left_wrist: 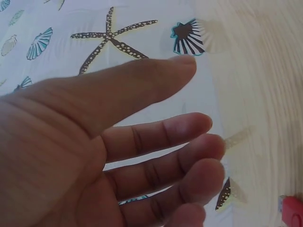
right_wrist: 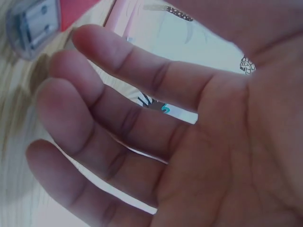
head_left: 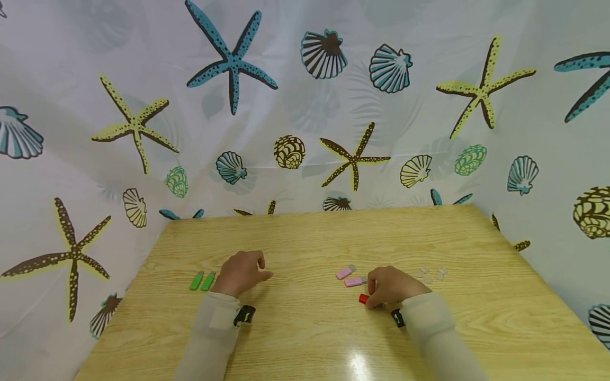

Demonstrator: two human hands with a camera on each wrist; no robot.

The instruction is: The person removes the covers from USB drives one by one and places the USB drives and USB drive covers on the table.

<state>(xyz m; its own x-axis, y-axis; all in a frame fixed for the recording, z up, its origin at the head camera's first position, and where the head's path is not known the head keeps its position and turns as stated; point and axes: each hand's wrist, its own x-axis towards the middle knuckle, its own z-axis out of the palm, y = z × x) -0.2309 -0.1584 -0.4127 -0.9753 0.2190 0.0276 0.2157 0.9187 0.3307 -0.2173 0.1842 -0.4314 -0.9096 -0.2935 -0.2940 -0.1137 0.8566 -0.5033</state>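
In the head view my right hand (head_left: 393,287) is over the table, its fingertips pinching a red USB stick (head_left: 364,299). The right wrist view shows the red USB stick (right_wrist: 75,12) at the top left, a clear cap (right_wrist: 21,49) around its metal plug; the thumb tip is out of frame. My left hand (head_left: 240,272) hovers at the left with loosely bent fingers, thumb apart, holding nothing. A second red USB stick (left_wrist: 292,210) shows at the lower right of the left wrist view; the left hand hides it from the head view.
Two green USB sticks, one left (head_left: 196,280) and one right (head_left: 208,281), lie left of my left hand. Two pink USB sticks (head_left: 353,281) lie beside my right hand. Several small clear caps (head_left: 440,273) sit farther right. A patterned curtain (head_left: 305,106) surrounds the wooden table (head_left: 305,338).
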